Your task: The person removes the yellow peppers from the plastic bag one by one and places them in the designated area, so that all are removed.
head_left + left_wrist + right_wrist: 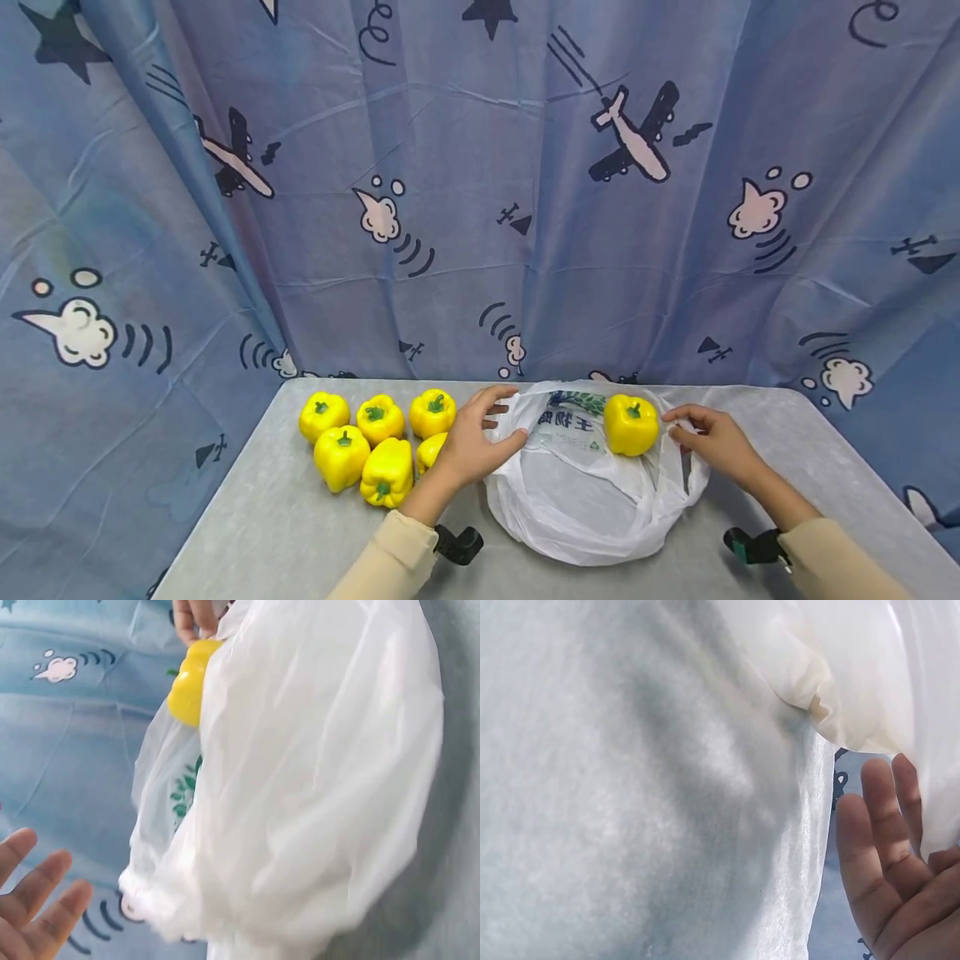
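Observation:
A white plastic bag (577, 525) with green and dark print lies with its mouth spread wide. One yellow bell pepper (628, 427) sits inside the mouth at the back right; the left wrist view shows this pepper (191, 682) partly behind the bag wall. My right hand (716, 442) pinches the bag's right rim between thumb and index finger, close beside that pepper. In the right wrist view the other fingers (889, 825) extend loosely. My left hand (476, 437) is at the bag's left rim, fingers spread and slightly bent, holding nothing.
Several more yellow bell peppers (341, 458) stand grouped on the grey-white table (247, 517) left of the bag, one partly hidden by the left hand. A blue patterned curtain (450, 250) hangs behind the table's far edge.

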Demonstrator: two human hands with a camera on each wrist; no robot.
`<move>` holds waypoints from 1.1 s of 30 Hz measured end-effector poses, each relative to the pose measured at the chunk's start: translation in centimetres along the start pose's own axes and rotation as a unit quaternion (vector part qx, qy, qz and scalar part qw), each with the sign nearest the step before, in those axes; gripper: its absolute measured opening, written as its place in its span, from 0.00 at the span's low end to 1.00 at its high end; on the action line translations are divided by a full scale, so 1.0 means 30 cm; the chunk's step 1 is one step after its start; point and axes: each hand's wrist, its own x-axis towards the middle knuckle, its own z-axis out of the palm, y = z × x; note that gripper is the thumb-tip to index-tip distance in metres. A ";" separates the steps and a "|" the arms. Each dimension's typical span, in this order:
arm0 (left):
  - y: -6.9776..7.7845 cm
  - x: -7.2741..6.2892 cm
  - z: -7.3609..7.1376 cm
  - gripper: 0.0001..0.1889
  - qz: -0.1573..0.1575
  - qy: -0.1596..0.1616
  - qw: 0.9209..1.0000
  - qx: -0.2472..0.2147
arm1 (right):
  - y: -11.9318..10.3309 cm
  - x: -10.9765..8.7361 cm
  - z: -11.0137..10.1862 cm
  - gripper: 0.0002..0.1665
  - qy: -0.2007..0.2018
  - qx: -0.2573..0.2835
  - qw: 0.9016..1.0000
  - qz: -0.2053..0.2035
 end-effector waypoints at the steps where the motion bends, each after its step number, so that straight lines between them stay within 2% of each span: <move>1: -0.001 0.005 0.008 0.28 0.003 -0.004 1.000 0.001 | -0.002 0.003 0.002 0.18 0.000 -0.002 1.000 0.000; 5: -0.001 0.021 0.046 0.28 0.000 -0.024 1.000 0.002 | -0.007 0.003 0.006 0.18 -0.001 -0.009 1.000 0.001; 12: -0.002 0.053 0.126 0.27 -0.007 -0.040 0.999 0.004 | -0.008 0.003 0.004 0.19 -0.001 -0.010 1.000 0.002; 16: 0.002 0.068 0.171 0.27 -0.028 -0.059 0.998 0.013 | -0.007 0.003 0.004 0.18 0.000 -0.010 1.000 0.004; 23: 0.000 0.094 0.251 0.28 -0.033 -0.076 0.996 0.039 | -0.011 0.005 0.002 0.18 0.000 -0.009 1.000 0.010; 33: 0.005 0.135 0.376 0.31 -0.066 -0.096 0.992 0.050 | -0.011 0.002 -0.001 0.18 0.001 -0.006 1.000 0.006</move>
